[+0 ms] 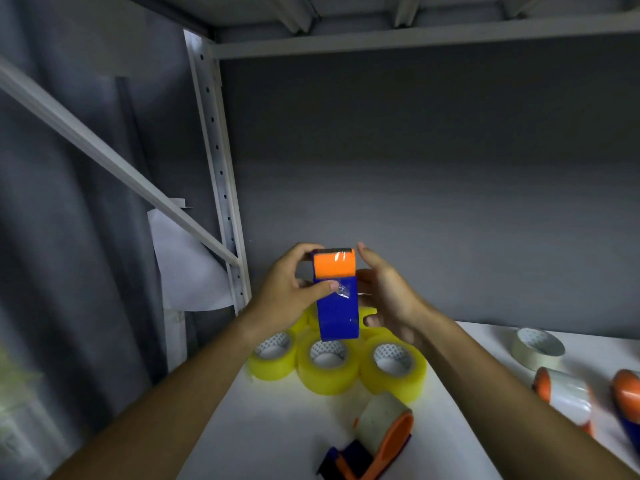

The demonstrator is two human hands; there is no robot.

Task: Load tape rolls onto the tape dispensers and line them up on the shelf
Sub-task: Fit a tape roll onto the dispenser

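Both hands hold a blue tape dispenser (337,299) in the air above the back left part of the white shelf (277,427), over a cluster of yellow tape rolls (329,365). Its long axis runs up and down in the view, with the orange flap and the dark toothed edge at the far, upper end and the blue body pointing down toward the rolls. The left hand (287,289) grips it from the left, thumb pressed across the blue face beside a crumpled bit of clear tape. The right hand (384,296) cups the right side with fingers mostly straight; how far it wraps behind is hidden. A loaded dispenser (377,441) lies on its side near the front edge. Toward the right edge are a pale tape roll (536,348) and two more dispensers (564,393), blurred, the farthest cut off by the frame.
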